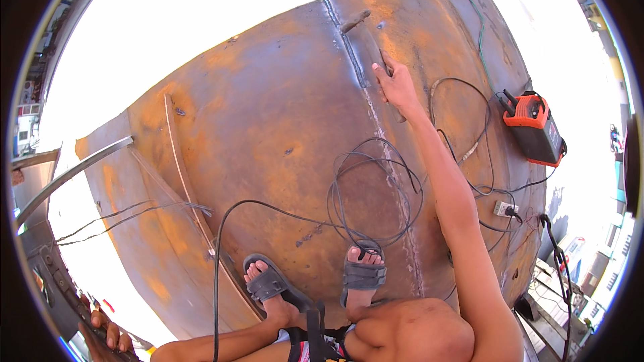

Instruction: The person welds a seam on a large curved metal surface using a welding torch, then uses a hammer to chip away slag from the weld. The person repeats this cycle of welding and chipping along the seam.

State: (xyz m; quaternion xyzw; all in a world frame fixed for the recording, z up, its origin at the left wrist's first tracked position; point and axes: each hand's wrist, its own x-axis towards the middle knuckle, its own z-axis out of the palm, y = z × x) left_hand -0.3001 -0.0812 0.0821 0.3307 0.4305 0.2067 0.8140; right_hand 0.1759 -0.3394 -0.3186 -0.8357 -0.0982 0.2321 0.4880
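My right hand (397,87) is closed round the handle of a hammer (367,41), arm stretched out over a curved, rusty steel plate (268,107). The narrow hammer head lies beside a dark weld seam (350,53) with pale edges, near the plate's far edge; whether it touches the metal I cannot tell. Closer to me the seam continues as a rough whitish line. At the lower left my left hand (113,332) shows only its curled fingers, closed over a dark, worn edge that I cannot make out.
Black cable (330,191) lies coiled by my sandalled feet. An orange and black welding machine (535,127) stands at right, near a white socket block (504,209). Thin strips (180,154) and a bent metal bar (74,173) are at left. The plate slopes away at its edges.
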